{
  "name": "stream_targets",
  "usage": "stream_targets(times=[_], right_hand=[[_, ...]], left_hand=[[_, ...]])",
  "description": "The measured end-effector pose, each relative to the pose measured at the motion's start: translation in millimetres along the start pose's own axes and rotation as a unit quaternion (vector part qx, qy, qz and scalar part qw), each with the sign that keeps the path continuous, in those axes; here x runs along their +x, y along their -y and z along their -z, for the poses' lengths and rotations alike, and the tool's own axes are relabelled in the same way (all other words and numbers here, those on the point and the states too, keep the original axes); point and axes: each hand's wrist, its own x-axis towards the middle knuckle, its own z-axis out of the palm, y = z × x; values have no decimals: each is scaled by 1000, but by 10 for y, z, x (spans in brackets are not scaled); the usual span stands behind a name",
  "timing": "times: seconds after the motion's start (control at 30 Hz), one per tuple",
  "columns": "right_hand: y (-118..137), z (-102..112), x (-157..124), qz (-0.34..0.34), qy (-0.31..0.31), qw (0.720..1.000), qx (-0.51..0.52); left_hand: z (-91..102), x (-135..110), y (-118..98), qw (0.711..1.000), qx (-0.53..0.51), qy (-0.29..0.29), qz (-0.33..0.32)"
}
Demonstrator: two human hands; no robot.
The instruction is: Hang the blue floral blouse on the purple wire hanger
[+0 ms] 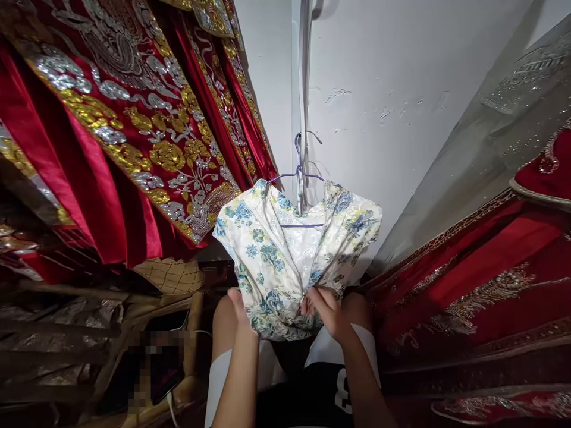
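A white garment with blue and green flowers [285,249] hangs on a purple wire hanger [298,172], hooked to a metal rail on the white wall. My left hand [238,309] grips its lower left edge. My right hand [325,309] pinches the bunched fabric at the lower middle. Both forearms reach up from the bottom of the view.
Red robes with gold and silver embroidery [134,131] hang close on the left. More red embroidered cloth [473,285] lies on the right. A woven basket [172,274] and wooden frame [191,333] sit at lower left. White wall [392,89] is behind.
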Motion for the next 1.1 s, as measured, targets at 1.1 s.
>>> stream_targets(times=[1.1], right_hand=[[-105,-280,182,-53,-91,992,74]], left_hand=[[-406,0,171,924,277,-94,-248]])
